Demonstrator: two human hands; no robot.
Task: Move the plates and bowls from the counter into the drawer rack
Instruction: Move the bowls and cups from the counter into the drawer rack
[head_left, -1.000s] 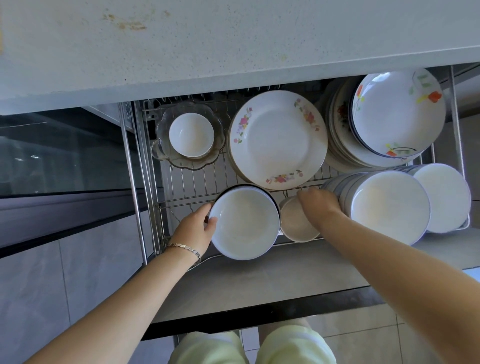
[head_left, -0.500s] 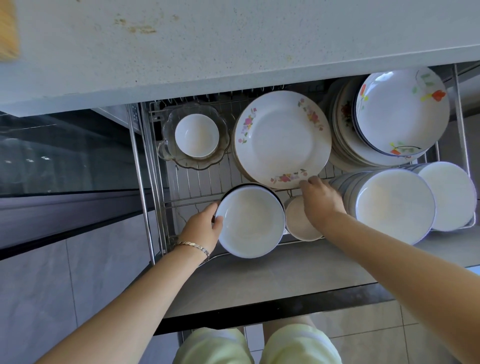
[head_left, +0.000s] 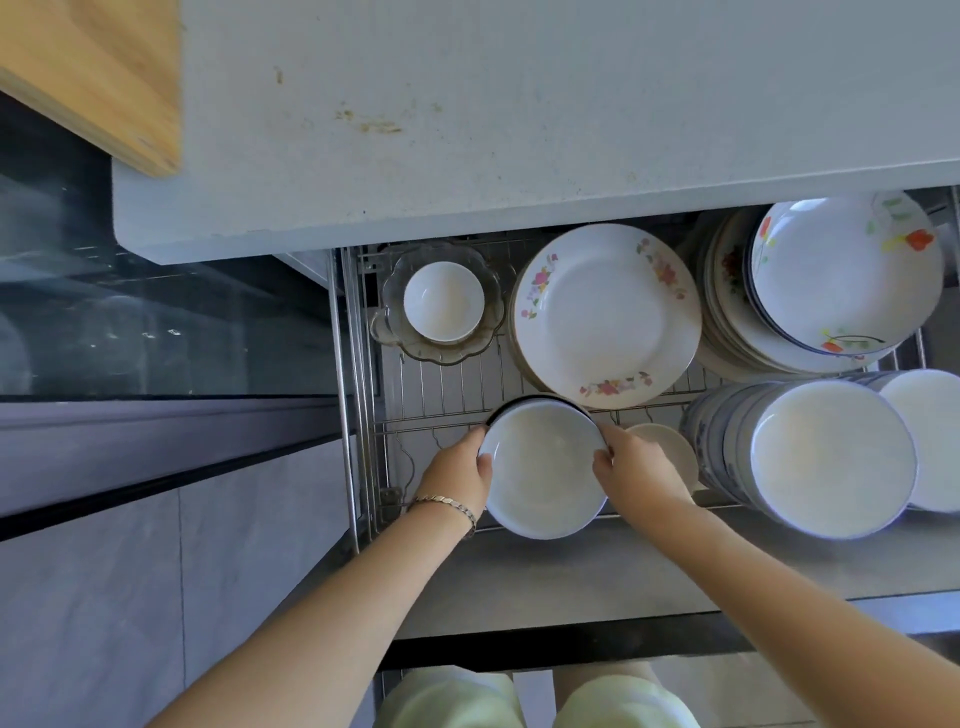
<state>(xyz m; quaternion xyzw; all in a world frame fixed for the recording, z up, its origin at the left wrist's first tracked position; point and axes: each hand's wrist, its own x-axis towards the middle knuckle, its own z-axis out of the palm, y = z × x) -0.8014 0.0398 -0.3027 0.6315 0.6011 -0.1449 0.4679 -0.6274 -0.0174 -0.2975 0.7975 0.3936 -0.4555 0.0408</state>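
Note:
A white bowl with a dark rim (head_left: 543, 467) sits at the front of the wire drawer rack (head_left: 441, 384). My left hand (head_left: 460, 470) grips its left edge and my right hand (head_left: 631, 465) grips its right edge. A small cream bowl (head_left: 667, 447) lies just right of it, partly hidden by my right hand. Behind stand a floral plate stack (head_left: 605, 317), a small white bowl (head_left: 444, 301) in a glass dish (head_left: 395, 291), and flowered plates (head_left: 841, 270). Stacked blue-rimmed bowls (head_left: 831, 457) fill the front right.
The grey counter (head_left: 519, 104) overhangs the rack's back, with a wooden board (head_left: 93, 67) at its left end. A dark glass oven front (head_left: 156, 312) is to the left. The drawer's grey front panel (head_left: 597, 582) lies below my hands.
My right hand moved left from the small cream bowl onto the dark-rimmed bowl's right edge. The view tilted up, showing more counter and the wooden board.

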